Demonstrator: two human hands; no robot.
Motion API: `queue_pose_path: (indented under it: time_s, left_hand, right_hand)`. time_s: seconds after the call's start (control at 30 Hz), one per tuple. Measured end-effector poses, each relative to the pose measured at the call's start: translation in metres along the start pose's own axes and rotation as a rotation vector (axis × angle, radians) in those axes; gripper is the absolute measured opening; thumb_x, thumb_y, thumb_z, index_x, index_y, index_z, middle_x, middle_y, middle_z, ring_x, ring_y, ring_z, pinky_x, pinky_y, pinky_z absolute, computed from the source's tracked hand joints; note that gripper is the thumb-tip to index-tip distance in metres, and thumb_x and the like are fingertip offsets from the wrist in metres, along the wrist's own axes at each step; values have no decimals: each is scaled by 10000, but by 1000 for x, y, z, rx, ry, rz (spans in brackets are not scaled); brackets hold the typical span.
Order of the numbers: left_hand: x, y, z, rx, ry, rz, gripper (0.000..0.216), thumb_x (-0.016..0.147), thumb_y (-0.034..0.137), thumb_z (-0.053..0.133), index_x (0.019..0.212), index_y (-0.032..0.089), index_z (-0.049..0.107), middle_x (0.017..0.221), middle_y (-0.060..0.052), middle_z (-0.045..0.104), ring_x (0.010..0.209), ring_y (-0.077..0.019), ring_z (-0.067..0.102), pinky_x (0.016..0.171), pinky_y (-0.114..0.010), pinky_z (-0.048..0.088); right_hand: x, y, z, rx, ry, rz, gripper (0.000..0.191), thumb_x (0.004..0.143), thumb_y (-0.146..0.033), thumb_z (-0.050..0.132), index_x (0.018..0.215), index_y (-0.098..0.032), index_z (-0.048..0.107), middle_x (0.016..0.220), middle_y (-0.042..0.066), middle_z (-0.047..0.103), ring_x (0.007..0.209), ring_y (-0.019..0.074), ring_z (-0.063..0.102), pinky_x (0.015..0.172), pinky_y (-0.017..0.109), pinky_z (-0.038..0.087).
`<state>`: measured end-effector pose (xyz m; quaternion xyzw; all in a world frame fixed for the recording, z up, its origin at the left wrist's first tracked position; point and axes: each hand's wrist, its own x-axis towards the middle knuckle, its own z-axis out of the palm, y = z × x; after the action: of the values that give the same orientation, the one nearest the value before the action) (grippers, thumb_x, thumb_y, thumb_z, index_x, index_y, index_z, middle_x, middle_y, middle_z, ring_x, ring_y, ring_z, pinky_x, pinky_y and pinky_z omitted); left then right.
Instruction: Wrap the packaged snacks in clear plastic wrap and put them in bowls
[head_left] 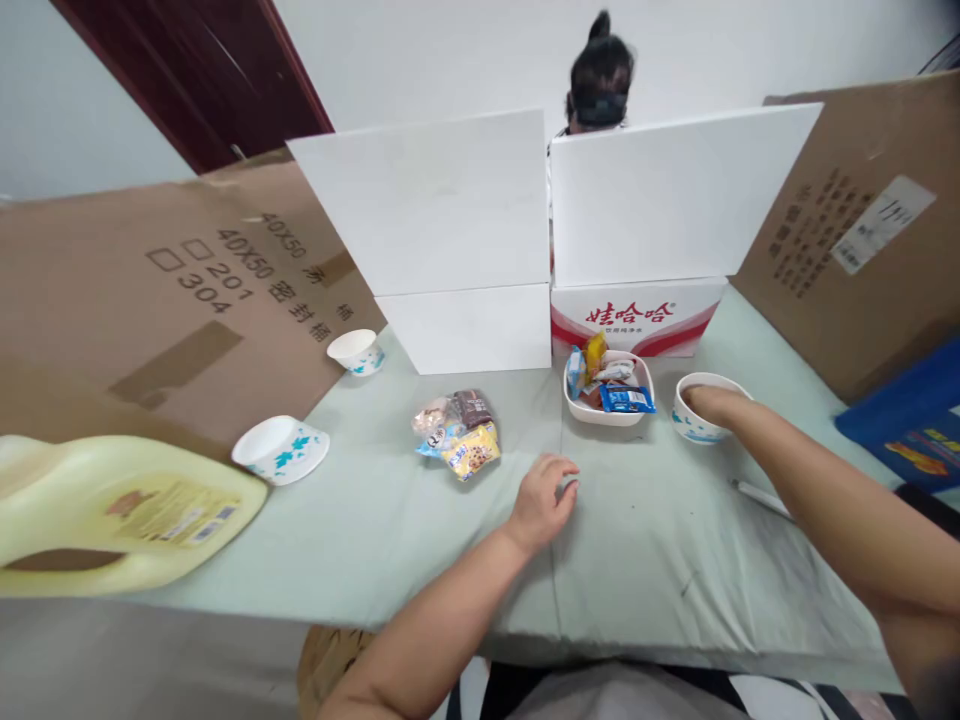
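My left hand (541,503) rests on the table with its fingers loosely bent and the thumb apart, nothing in it. Beyond it lies a pile of wrapped snacks (459,430), with yellow, brown and light blue packets. My right hand (709,403) reaches down into a white paper bowl (703,430) with a blue leaf print; its fingers are hidden inside. Just left of that bowl stands a white square bowl (592,413) holding several snack packets, among them a blue one (627,399) and a yellow one (595,352).
Two more paper bowls, one tipped (281,450) and one farther back (357,352), lie at left near a yellow jug (135,510). White panels (465,330), a printed box (637,315) and cardboard sheets (187,300) wall the table. A person (600,85) is behind. A white pen-like stick (761,497) lies right.
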<state>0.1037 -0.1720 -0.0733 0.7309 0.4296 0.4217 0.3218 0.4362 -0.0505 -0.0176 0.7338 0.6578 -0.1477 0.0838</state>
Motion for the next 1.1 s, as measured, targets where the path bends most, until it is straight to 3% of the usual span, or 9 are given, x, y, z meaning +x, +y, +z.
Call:
queue_pose_path:
  time_s: [0.1,0.23,0.37,0.47,0.57,0.7,0.8,0.93,1.1]
  left_hand:
    - [8,1,-14,370,187,-22,273,785,208,605,1052,194,665,1186,-157,603,1192,-337,474,1052,-505,304]
    - [17,-2,-48,797,308,-257,553,845,239,536,1371,87,456,1476,-241,376,1412,-412,211,1108,-605,152]
    - [9,-3,-85,1000,199,-415,563,897,215,443,1425,30,372,1417,-268,450,1400,-413,259,1101,-621,178]
    - [-7,-5,-99,1083,106,-301,467,891,177,431,1333,39,498,1303,-261,541,1325,-401,372,1085,-598,244]
    - [-24,-11,-102,1079,124,-168,363,857,180,481,1179,82,616,1150,-210,586,1180,-383,485,1018,-534,372]
    - [-33,-15,-94,937,131,-28,241,822,173,500,1023,140,629,1225,-183,538,1101,-328,552,924,-453,480]
    - [-25,-5,-78,797,42,131,200,846,147,469,997,178,597,1154,-120,605,1025,-261,610,855,-382,526]
    - [-6,16,-36,691,-36,450,180,908,150,460,1015,191,600,1118,-97,643,1039,-228,610,897,-372,517]
    - [-4,14,10,573,-291,802,200,893,244,567,1087,205,599,1185,-103,640,1189,-278,545,987,-453,468]
  right_hand:
    - [2,2,-2,9,-42,-24,327,952,-363,539,1223,-181,562,1232,83,576,1052,212,598,873,416,527]
    - [-8,4,-13,56,-9,-81,255,905,-282,601,1126,-160,638,1099,82,652,938,203,636,807,358,519]
    - [-44,17,-18,118,230,-85,305,852,-236,556,1133,-191,666,1007,78,707,833,206,647,717,308,460]
    - [-85,36,-2,195,440,-85,324,858,-361,502,1090,-209,670,969,72,712,799,214,640,691,315,462]
    - [-121,57,31,243,433,-126,326,853,-415,486,1013,-212,685,974,71,718,845,231,648,742,336,490]
    - [-147,83,81,137,411,-158,365,823,-412,543,1089,-199,674,1120,103,693,1035,309,610,881,425,476]
    - [-155,89,106,74,448,-161,338,854,-315,497,1116,-181,664,1080,115,690,986,306,614,869,437,479]
    - [-158,78,118,46,548,-184,320,885,-210,417,1072,-165,672,954,123,682,894,276,614,847,417,482]
    - [-161,48,115,116,618,-264,284,893,-191,419,1058,-175,649,949,114,658,876,259,623,815,405,502]
